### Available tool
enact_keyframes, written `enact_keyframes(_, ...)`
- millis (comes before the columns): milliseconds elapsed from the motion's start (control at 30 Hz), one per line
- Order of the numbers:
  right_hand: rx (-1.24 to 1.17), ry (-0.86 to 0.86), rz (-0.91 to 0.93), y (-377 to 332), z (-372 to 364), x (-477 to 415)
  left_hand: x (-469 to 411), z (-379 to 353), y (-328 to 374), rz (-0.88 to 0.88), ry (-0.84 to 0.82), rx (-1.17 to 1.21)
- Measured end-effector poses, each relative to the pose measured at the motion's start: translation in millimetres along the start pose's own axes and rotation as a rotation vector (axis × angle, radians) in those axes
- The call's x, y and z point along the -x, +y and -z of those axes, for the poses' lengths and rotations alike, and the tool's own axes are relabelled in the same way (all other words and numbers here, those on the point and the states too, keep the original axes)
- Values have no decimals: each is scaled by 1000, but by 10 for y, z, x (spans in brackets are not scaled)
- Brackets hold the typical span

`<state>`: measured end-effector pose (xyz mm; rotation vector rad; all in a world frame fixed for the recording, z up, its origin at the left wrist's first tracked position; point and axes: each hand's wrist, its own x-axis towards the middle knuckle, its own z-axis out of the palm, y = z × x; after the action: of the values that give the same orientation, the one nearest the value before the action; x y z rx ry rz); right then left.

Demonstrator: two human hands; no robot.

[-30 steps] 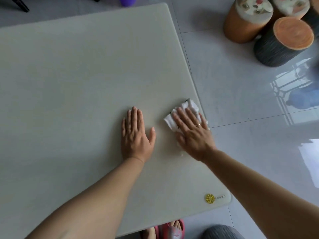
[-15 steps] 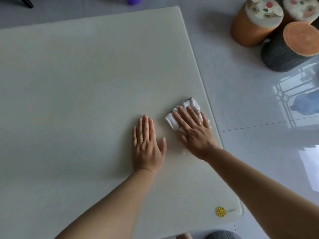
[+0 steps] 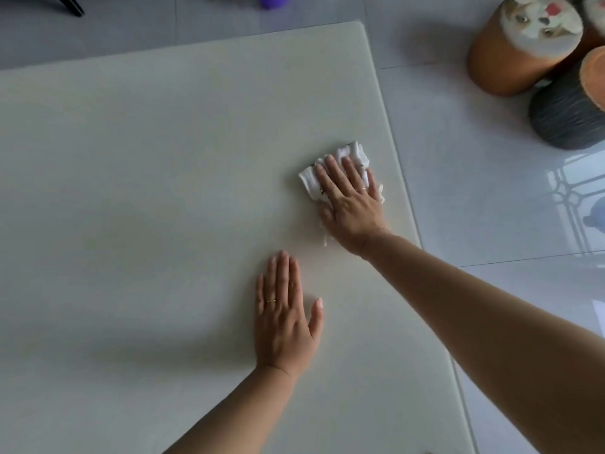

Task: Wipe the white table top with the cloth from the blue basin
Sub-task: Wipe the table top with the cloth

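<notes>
Pressing the cloth (image 3: 355,155) flat on the bench (image 3: 131,158), your right hand (image 3: 352,204) lies spread; your left hand (image 3: 284,319) rests released, palm down.

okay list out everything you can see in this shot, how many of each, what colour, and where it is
white rectangular table top: one, off-white, fills the left and centre of the view
crumpled white cloth: one, white, on the table near its right edge, under the right hand
round cylindrical stools: at least two, one orange-sided with an animal face printed on top, one dark grey-sided with an orange top, on the floor at upper right; a third may be cut off by the frame
purple object: one, on the floor past the table's far edge, mostly cut off
pale glossy floor tiles: grey-white, right of and beyond the table
left hand: flat on the table, fingers spread, empty
right hand: pressed flat on the cloth
</notes>
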<state>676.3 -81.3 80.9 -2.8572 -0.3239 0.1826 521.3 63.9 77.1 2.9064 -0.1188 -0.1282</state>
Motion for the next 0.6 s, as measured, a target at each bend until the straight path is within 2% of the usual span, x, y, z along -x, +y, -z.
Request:
enact_keyframes(33,23,2,43,152,40,-27,-21,27,3,-12,4,27)
enact_keyframes(100,41,26,-1,389,106,-145,-156,100,41,-33,30,78)
enact_keyframes(233,-54,72,-347,392,145,-517,-814,284,143,-41,109,140)
enact_keyframes(333,-75,79,-467,183,108,-602,-1406,357,139,-22,135,153)
enact_keyframes(400,-56,51,-342,129,84,-493,-1722,350,93,-1,144,127)
enact_keyframes(533,35,-41,50,445,197,-309,-2104,248,-30,-14,114,61)
enact_keyframes(600,58,-58,100,610,256,-374,-2170,174,-74,-8,86,35)
